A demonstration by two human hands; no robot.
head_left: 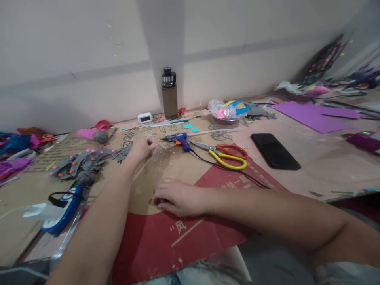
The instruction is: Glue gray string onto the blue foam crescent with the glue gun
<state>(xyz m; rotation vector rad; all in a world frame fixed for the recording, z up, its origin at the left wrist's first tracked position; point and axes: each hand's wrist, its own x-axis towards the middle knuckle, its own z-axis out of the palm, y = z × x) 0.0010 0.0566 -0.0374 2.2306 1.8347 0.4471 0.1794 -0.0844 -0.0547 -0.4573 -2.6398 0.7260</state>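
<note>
Left hand (pixel 142 147) is bunched narrow, picking at the crumbly scraps (pixel 162 149) beside the glue gun (pixel 178 139). Right hand (pixel 178 198) lies flat and empty on the cardboard (pixel 154 241).

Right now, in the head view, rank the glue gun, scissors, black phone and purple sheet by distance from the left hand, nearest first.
1. Glue gun, just right of the left hand.
2. Scissors, further right.
3. Black phone, right of the scissors.
4. Purple sheet, far right, toward the wall.
</note>
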